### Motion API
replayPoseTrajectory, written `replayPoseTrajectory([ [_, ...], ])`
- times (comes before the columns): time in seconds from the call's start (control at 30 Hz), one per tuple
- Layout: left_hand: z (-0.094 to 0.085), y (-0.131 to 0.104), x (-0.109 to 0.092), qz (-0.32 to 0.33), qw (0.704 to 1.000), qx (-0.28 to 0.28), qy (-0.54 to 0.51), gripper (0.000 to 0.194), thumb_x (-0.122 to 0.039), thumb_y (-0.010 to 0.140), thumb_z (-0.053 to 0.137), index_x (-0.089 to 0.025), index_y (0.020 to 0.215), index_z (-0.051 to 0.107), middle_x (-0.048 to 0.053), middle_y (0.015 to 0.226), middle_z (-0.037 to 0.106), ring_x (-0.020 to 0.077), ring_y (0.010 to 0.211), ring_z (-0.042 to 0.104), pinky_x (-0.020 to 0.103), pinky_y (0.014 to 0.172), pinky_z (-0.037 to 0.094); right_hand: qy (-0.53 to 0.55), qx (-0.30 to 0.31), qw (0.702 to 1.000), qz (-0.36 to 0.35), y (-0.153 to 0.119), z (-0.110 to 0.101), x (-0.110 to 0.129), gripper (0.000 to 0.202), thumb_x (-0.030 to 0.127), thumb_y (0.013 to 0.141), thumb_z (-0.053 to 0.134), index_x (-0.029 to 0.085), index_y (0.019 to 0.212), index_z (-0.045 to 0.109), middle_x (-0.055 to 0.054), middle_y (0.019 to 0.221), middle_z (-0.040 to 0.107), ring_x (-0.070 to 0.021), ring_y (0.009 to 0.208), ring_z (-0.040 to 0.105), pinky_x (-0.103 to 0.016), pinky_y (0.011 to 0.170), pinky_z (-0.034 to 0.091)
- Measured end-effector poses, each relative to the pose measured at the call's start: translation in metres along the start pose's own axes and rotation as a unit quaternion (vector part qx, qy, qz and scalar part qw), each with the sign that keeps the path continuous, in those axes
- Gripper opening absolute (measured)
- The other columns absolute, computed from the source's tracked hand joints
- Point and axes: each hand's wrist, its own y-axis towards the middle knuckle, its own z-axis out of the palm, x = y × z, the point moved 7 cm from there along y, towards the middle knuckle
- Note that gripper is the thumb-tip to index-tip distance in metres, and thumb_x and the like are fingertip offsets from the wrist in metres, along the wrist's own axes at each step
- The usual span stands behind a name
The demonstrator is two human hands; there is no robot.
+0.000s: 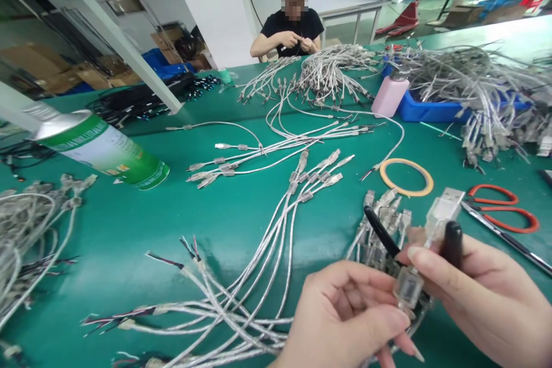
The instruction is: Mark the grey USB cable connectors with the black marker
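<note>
Near the lower right, my left hand pinches a clear USB cable just below its ferrite block. My right hand holds the same cable above the block, beneath the USB plug, which points up. Black-handled pliers also sit in my right hand; their jaws are hidden. Behind my hands lies a bunch of USB plugs. Left of them, silvery cables spread over the green table, their stripped wire ends at the lower left.
Red-handled scissors, a tape roll, a pink bottle and a blue tray of cables are at right. A green can and cable pile are at left. Across the table a person works.
</note>
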Motion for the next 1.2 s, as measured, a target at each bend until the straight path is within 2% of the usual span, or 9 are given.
replayPoseTrajectory([
  [0.1, -0.004, -0.004, 0.0, -0.02, 0.998, -0.044, 0.049, 0.047, -0.036, 0.06, 0.085, -0.008, 0.082, 0.055, 0.003, 0.064, 0.064, 0.0038, 0.044, 0.056, 0.006, 0.035, 0.041, -0.086, 0.015, 0.996, -0.002, -0.001, 0.003, 0.006, 0.033, 0.055, 0.084, 0.063, 0.023, 0.086, 0.069, -0.001, 0.064, 0.06, -0.0112, 0.057, 0.054, -0.018, 0.051, 0.047],
  [0.23, -0.012, -0.006, -0.007, 0.037, 0.992, -0.091, 0.081, 0.046, -0.042, 0.066, 0.081, -0.011, 0.081, 0.05, -0.001, 0.061, 0.06, 0.0001, 0.04, 0.048, 0.007, 0.035, 0.036, -0.173, 0.129, 0.974, -0.071, -0.014, 0.03, 0.019, 0.047, 0.051, 0.096, 0.044, 0.028, 0.137, 0.048, 0.004, 0.051, 0.056, -0.0133, 0.043, 0.053, -0.025, 0.06, 0.056],
  [0.3, -0.012, -0.007, -0.011, 0.065, 0.986, -0.094, 0.119, 0.046, -0.045, 0.069, 0.078, -0.011, 0.078, 0.048, -0.005, 0.053, 0.052, -0.001, 0.04, 0.045, 0.006, 0.037, 0.035, -0.19, 0.137, 0.967, -0.103, -0.02, 0.04, 0.022, 0.04, 0.048, 0.097, 0.043, 0.03, 0.132, 0.05, 0.002, 0.059, 0.065, -0.0152, 0.052, 0.063, -0.026, 0.069, 0.059],
  [0.4, -0.01, -0.007, -0.016, 0.079, 0.981, -0.095, 0.149, 0.048, -0.048, 0.066, 0.078, -0.011, 0.076, 0.05, -0.006, 0.051, 0.047, 0.0, 0.04, 0.044, 0.009, 0.037, 0.034, -0.228, 0.09, 0.958, -0.15, -0.02, 0.041, 0.028, 0.025, 0.048, 0.097, 0.044, 0.031, 0.108, 0.06, 0.001, 0.082, 0.074, -0.0152, 0.073, 0.071, -0.018, 0.064, 0.056],
  [0.53, -0.009, -0.009, -0.017, 0.058, 0.977, -0.117, 0.171, 0.036, -0.037, 0.07, 0.075, -0.012, 0.076, 0.05, -0.006, 0.05, 0.048, 0.0009, 0.039, 0.044, 0.01, 0.037, 0.034, -0.283, 0.106, 0.928, -0.219, -0.015, 0.037, 0.039, 0.029, 0.037, 0.101, 0.036, 0.029, 0.093, 0.063, 0.001, 0.08, 0.072, -0.0124, 0.064, 0.067, -0.016, 0.054, 0.054],
  [0.67, -0.008, -0.009, -0.014, 0.064, 0.978, -0.106, 0.166, 0.035, -0.035, 0.075, 0.072, -0.013, 0.08, 0.047, -0.005, 0.056, 0.051, 0.0012, 0.044, 0.047, 0.009, 0.042, 0.039, -0.308, 0.074, 0.924, -0.212, -0.012, 0.029, 0.037, 0.027, 0.036, 0.101, 0.037, 0.029, 0.11, 0.062, 0.0, 0.083, 0.072, -0.0138, 0.07, 0.069, -0.017, 0.058, 0.056],
  [0.8, -0.012, -0.008, -0.015, 0.109, 0.975, -0.108, 0.163, 0.041, -0.042, 0.074, 0.073, -0.012, 0.079, 0.045, -0.002, 0.061, 0.053, 0.001, 0.048, 0.048, 0.01, 0.047, 0.041, -0.318, 0.168, 0.906, -0.225, -0.019, 0.049, 0.029, 0.031, 0.027, 0.103, 0.031, 0.03, 0.134, 0.029, 0.001, 0.097, 0.075, -0.0114, 0.082, 0.073, -0.014, 0.07, 0.057],
  [0.97, -0.009, -0.01, -0.02, 0.145, 0.958, -0.093, 0.229, 0.036, -0.04, 0.075, 0.072, -0.01, 0.08, 0.054, 0.0, 0.066, 0.054, 0.0015, 0.049, 0.051, 0.012, 0.048, 0.041, -0.375, 0.115, 0.858, -0.331, -0.025, 0.048, 0.043, 0.012, 0.024, 0.102, 0.033, 0.029, 0.108, 0.042, 0.005, 0.075, 0.067, -0.0113, 0.066, 0.07, -0.014, 0.052, 0.051],
  [1.2, -0.005, -0.007, -0.014, 0.049, 0.988, -0.09, 0.113, 0.043, -0.036, 0.065, 0.08, -0.01, 0.083, 0.051, 0.0, 0.063, 0.06, 0.0029, 0.044, 0.053, 0.01, 0.043, 0.043, -0.315, 0.033, 0.918, -0.24, -0.006, 0.023, 0.046, 0.039, 0.034, 0.101, 0.036, 0.022, 0.067, 0.05, 0.003, 0.054, 0.05, -0.0097, 0.045, 0.049, -0.018, 0.043, 0.043],
])
